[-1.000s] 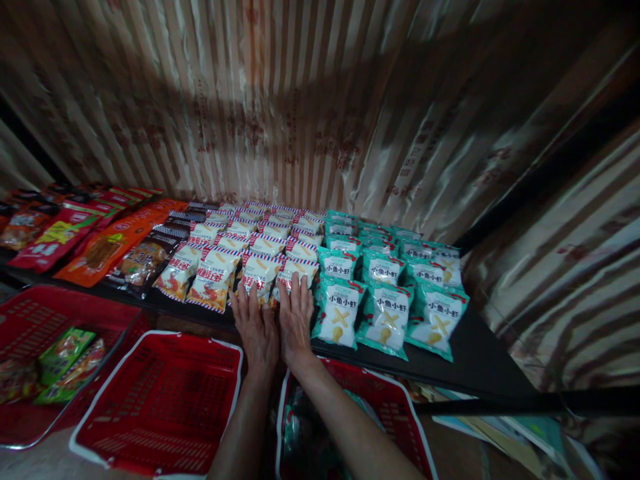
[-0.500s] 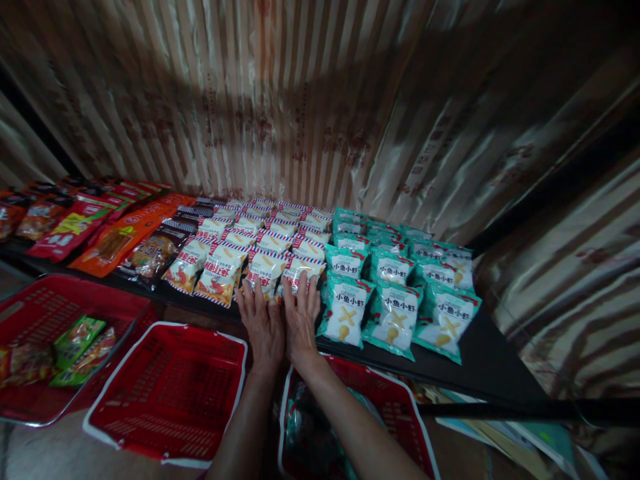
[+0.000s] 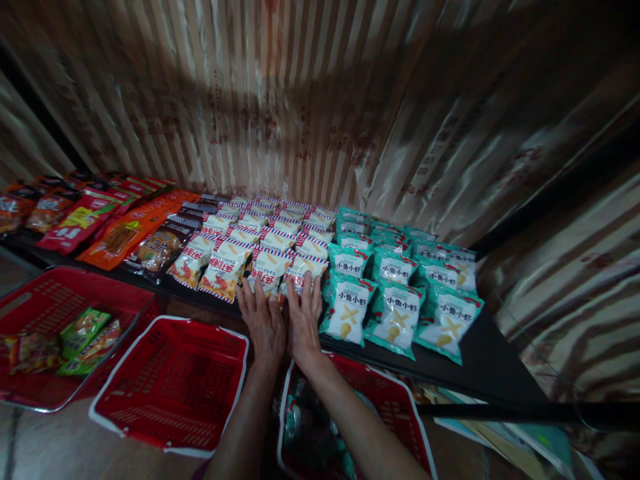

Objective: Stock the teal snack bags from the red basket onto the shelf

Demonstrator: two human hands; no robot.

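Note:
Both hands rest at the front of several rows of white snack bags with red and blue striped edges. My left hand (image 3: 263,325), fingers stretched out, lies against the lower part of one front snack bag (image 3: 267,265). Just right of it, my right hand (image 3: 303,320) has its fingers spread over the front of the neighbouring snack bag (image 3: 306,265). Neither hand is closed round a bag. Teal snack bags (image 3: 346,310) stand in rows to the right of my right hand. More white bags (image 3: 220,267) stand left of my left hand.
The bags stand on a black shelf (image 3: 495,363) before a striped curtain-like sheet (image 3: 280,100). Left along it are brown, orange (image 3: 123,237) and red packets. Below are red baskets: one bare inside (image 3: 173,380), one with green packets (image 3: 25,293), one with teal bags (image 3: 400,387).
The view has shifted slightly, so the shelf's left end and baskets sit a little higher and further right. My hands stay on the same two front bags with hardly any movement.

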